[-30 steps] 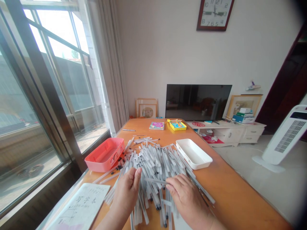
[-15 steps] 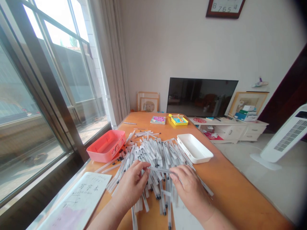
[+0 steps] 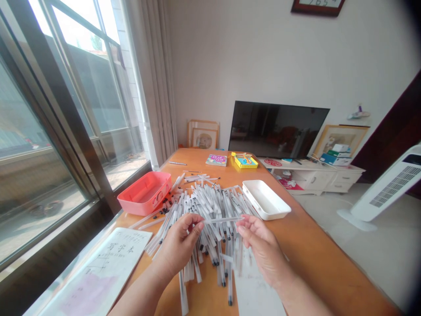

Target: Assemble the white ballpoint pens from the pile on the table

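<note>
A translucent pen barrel (image 3: 221, 220) is held level above a heap of similar pens (image 3: 207, 202). Its left end is pinched between the thumb and fingers of my left hand (image 3: 182, 241). At the other end, my right hand (image 3: 261, 243) has its thumb and fingertips closed around the tip. The heaped pens are clear tubes, several with black ends, pointing in many directions. Below my right hand lies a white paper (image 3: 255, 285), partly covered by pens and that hand.
A red plastic box (image 3: 144, 193) stands left of the heap, with small black pieces (image 3: 161, 211) near it. To the right is a white tray (image 3: 266, 199). A notebook (image 3: 101, 267) lies front left; a book (image 3: 216, 160) and yellow box (image 3: 245, 161) sit at the table's far end.
Both hands have lifted the pen barrel slightly, and my right hand has turned so more of its fingers show. The camera view has tilted down a little.
</note>
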### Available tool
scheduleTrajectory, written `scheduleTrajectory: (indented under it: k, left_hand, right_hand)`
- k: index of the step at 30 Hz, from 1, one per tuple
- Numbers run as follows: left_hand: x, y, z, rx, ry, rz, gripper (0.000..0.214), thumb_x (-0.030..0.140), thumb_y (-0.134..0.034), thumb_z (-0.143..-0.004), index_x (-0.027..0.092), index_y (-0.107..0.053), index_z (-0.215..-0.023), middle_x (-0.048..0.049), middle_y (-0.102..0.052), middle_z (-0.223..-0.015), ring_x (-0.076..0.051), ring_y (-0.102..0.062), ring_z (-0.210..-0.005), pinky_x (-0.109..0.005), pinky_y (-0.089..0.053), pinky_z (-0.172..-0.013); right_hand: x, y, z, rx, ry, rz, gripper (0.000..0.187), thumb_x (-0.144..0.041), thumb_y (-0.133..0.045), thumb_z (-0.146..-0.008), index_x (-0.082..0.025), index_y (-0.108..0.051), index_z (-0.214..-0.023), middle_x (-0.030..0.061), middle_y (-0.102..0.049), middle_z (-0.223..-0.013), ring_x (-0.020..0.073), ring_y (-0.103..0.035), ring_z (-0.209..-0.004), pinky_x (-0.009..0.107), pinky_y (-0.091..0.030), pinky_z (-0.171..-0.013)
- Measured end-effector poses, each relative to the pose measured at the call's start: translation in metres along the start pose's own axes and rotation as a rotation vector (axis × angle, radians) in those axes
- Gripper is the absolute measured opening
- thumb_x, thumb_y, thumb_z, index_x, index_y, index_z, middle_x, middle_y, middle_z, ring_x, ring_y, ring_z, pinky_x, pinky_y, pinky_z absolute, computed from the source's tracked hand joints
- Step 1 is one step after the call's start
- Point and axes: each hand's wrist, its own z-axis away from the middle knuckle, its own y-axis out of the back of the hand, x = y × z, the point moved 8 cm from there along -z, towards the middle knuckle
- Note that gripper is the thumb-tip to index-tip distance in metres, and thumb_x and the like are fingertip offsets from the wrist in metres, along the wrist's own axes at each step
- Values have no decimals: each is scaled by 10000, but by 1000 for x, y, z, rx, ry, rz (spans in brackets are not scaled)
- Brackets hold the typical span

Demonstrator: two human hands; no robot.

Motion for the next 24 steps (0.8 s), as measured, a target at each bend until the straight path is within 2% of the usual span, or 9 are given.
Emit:
scheduleTrajectory:
  k: [3, 8, 14, 19, 24]
  left_hand:
    - [1, -2, 1, -7, 0, -23, 206, 384, -512, -936, 223, -641, -938, -4, -641, -829, -164, -557, -751, -270, -426, -706]
    - [10, -7, 2, -67, -36, -134, 204, 353, -488, -947, 220, -642, -930, -24, -655, -866, -179, -575, -784, -287, -430, -734]
    - [22, -16, 7, -167, -131, -276, 147, 277, -507, -926, 235, -648, -929, -31, -664, -891, -205, -590, -850, -311, -419, -760]
    - [22, -21, 7, -185, -123, -333, 151, 250, -514, -916, 245, -651, -980, -33, -672, -934, -221, -599, -903, -333, -416, -795]
    - [18, -21, 5, -175, -131, -354, 166, 230, -484, -934, 240, -649, -923, -23, -663, -874, -211, -597, -870, -320, -410, -766]
  right_hand:
    - [-1, -10, 3, -66, -82, -239, 298, -425, -677, -871, -221, -640, -1084, 63, -671, -1003, 196, -617, -879, 266, -468, -629]
    - [5, -11, 5, -42, -162, -433, 262, -377, -739, -843, -203, -667, -1025, 47, -680, -932, 163, -604, -830, 257, -463, -689]
    - [2, -5, 2, 27, -98, -418, 250, -371, -748, -841, -203, -683, -1014, 37, -674, -946, 156, -594, -838, 263, -459, -714]
    - [-7, -4, 3, 34, -49, -381, 244, -397, -715, -864, -207, -666, -1009, 76, -682, -1144, 180, -623, -891, 285, -475, -725]
    - [-7, 0, 2, 59, -42, -413, 234, -390, -700, -876, -205, -634, -1004, 88, -705, -1121, 191, -655, -912, 280, -499, -721]
